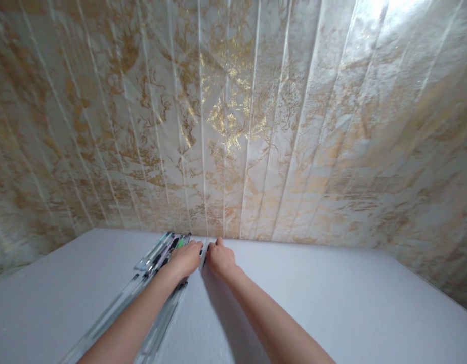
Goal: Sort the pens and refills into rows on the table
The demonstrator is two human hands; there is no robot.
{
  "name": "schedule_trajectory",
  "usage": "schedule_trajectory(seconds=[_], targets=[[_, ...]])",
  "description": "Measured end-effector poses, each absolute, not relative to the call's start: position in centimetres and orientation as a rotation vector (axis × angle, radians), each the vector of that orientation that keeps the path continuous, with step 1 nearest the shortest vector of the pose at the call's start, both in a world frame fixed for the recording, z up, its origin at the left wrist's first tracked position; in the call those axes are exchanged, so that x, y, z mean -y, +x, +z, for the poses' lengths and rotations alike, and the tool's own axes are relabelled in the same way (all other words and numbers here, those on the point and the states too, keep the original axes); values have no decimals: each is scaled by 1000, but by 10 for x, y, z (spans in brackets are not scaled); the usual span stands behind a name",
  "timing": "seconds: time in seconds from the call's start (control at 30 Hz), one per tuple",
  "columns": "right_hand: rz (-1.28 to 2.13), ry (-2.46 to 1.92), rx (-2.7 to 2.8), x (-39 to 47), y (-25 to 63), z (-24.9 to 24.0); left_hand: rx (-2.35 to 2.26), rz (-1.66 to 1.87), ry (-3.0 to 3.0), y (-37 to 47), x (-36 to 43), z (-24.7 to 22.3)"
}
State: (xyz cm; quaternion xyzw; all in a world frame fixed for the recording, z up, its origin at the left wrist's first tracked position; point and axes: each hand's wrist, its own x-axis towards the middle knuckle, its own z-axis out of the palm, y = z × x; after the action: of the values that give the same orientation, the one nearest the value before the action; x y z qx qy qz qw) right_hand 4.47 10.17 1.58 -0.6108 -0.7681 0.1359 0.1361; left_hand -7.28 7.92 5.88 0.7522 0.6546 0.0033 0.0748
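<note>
Near the far edge of the white table, a group of slim pens (165, 251) lies side by side, some with dark parts and one with a bright green part. My left hand (185, 259) is over the right side of this group, its fingers curled and pressed together; what they hold is hidden. Just to its right, my right hand (221, 259) is closed at a narrow whitish pen (203, 259) with dark bits. That pen lies between both hands, and its far end is hard to make out.
Long clear tubes with dark tips (108, 311) lie on the white table (332, 298), running towards me under my left forearm. More of them (163, 318) lie right of that forearm. A pleated curtain with gold patterns (233, 116) hangs behind the table's far edge.
</note>
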Motion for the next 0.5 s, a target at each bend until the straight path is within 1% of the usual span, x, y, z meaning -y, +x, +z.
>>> schedule_trajectory(seconds=[0.17, 0.5], targets=[[454, -1730, 2099, -109, 52, 9, -1959, 51, 2232, -72, -80, 58], [566, -1416, 1824, -139, 63, -17, -1992, 186, 2167, -74, -83, 52]])
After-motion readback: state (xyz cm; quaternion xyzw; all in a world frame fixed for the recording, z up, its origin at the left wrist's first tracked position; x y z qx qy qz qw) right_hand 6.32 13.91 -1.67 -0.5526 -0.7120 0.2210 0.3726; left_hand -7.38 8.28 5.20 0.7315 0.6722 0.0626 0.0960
